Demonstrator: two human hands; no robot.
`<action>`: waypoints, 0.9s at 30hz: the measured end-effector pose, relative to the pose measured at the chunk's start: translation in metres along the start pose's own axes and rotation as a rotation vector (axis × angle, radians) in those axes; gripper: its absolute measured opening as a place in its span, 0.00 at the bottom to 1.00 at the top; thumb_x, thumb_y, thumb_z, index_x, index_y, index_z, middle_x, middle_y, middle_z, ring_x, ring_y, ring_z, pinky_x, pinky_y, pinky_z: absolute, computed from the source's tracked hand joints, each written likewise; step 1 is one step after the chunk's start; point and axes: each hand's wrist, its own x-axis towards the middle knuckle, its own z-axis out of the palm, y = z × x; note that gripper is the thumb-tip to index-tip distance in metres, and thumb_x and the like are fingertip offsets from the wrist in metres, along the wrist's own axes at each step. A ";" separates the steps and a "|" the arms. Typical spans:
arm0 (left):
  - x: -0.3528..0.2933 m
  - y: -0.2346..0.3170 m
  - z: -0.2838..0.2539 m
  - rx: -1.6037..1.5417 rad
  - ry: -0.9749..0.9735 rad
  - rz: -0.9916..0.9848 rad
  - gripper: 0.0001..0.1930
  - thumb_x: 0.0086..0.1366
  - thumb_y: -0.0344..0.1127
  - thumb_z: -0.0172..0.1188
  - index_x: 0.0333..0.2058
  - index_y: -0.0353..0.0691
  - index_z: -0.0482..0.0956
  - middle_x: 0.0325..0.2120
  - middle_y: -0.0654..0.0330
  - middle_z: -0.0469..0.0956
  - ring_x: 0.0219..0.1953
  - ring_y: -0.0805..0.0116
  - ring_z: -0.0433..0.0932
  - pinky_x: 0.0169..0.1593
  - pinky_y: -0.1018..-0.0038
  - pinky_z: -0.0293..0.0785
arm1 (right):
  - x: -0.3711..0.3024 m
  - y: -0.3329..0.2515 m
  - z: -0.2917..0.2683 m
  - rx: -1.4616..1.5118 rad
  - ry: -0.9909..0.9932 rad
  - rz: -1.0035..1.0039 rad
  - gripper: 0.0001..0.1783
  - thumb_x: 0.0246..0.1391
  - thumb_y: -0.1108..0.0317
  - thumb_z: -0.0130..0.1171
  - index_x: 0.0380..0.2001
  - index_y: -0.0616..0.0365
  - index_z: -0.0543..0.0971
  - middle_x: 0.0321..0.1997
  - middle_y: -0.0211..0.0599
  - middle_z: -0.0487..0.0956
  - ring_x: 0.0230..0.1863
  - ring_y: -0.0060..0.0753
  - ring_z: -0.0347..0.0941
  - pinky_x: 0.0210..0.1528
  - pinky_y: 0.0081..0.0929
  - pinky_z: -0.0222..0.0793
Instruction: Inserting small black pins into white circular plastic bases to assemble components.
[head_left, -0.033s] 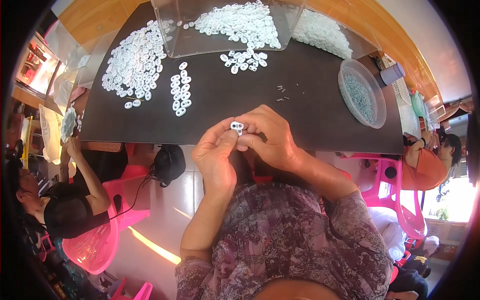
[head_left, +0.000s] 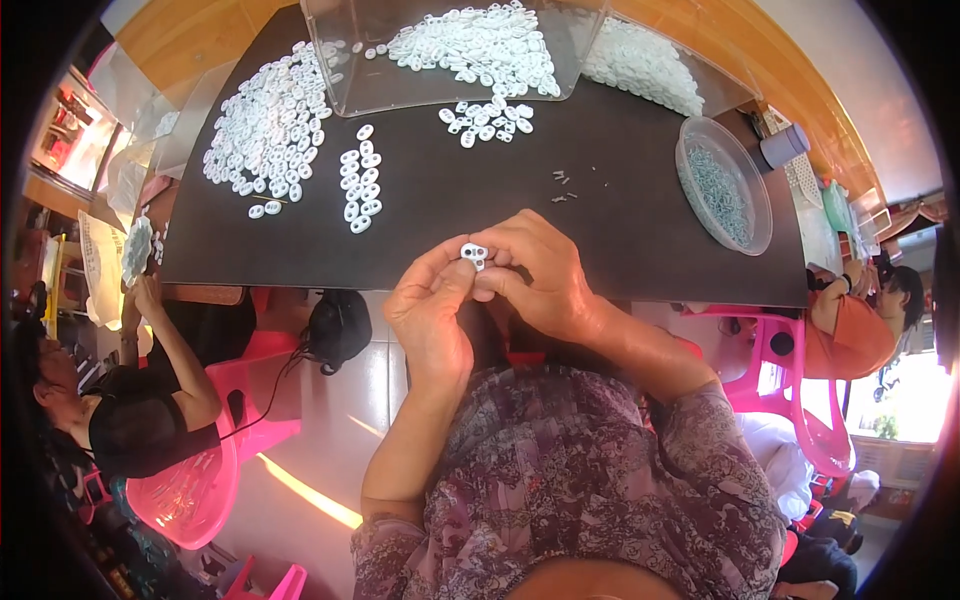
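Just past the table's near edge, my two hands meet around a small white plastic piece (head_left: pixel 474 252) with dark holes in it. The thumb and fingers of my left hand (head_left: pixel 432 315) pinch it from the left. My right hand (head_left: pixel 545 280) is closed on its right side, fingertips against it. Some of the piece is hidden by my fingers, and I cannot tell whether it is one part or two joined. Beyond my left hand, similar oval white pieces (head_left: pixel 361 185) lie in a short double column. Several tiny metal pins (head_left: pixel 563 187) lie beyond my right hand.
The dark table (head_left: pixel 610 240) holds a large heap of white pieces (head_left: pixel 265 120) and a clear tray (head_left: pixel 460 103) with more. A round clear tub (head_left: pixel 766 220) of small metal parts stands right, near a grey-purple cup (head_left: pixel 785 147). People sit on both sides; pink chairs (head_left: pixel 185 500) stand around.
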 end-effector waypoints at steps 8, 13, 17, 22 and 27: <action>-0.002 -0.005 -0.002 0.132 -0.075 0.095 0.10 0.60 0.23 0.55 0.40 0.27 0.76 0.31 0.58 0.78 0.29 0.76 0.73 0.34 0.81 0.71 | -0.005 -0.003 -0.001 0.010 0.078 0.038 0.15 0.38 0.79 0.62 0.34 0.60 0.75 0.25 0.33 0.73 0.25 0.33 0.67 0.27 0.28 0.65; -0.003 -0.004 -0.002 0.204 -0.062 0.119 0.09 0.58 0.23 0.58 0.39 0.27 0.78 0.30 0.58 0.78 0.27 0.76 0.72 0.30 0.82 0.68 | -0.009 -0.005 -0.002 0.027 0.090 0.044 0.14 0.38 0.79 0.62 0.33 0.60 0.76 0.24 0.33 0.74 0.25 0.32 0.67 0.27 0.27 0.65; -0.004 -0.011 -0.007 0.205 -0.122 0.208 0.11 0.59 0.26 0.59 0.40 0.28 0.78 0.31 0.60 0.77 0.27 0.76 0.69 0.30 0.82 0.66 | -0.010 -0.010 -0.004 0.064 0.116 0.059 0.13 0.38 0.79 0.63 0.32 0.60 0.76 0.24 0.32 0.74 0.25 0.31 0.67 0.28 0.26 0.65; -0.008 -0.012 -0.007 0.274 -0.162 0.328 0.11 0.61 0.27 0.57 0.42 0.30 0.77 0.30 0.62 0.74 0.27 0.77 0.68 0.30 0.82 0.66 | -0.010 -0.019 -0.004 0.105 0.113 0.126 0.14 0.38 0.79 0.63 0.33 0.61 0.77 0.24 0.32 0.74 0.25 0.29 0.66 0.28 0.25 0.64; -0.009 -0.010 -0.011 0.434 -0.196 0.436 0.12 0.61 0.27 0.57 0.43 0.30 0.77 0.29 0.64 0.72 0.27 0.78 0.67 0.30 0.83 0.66 | -0.014 -0.025 -0.004 0.164 0.117 0.181 0.13 0.40 0.79 0.63 0.34 0.61 0.77 0.25 0.32 0.74 0.26 0.28 0.67 0.29 0.24 0.64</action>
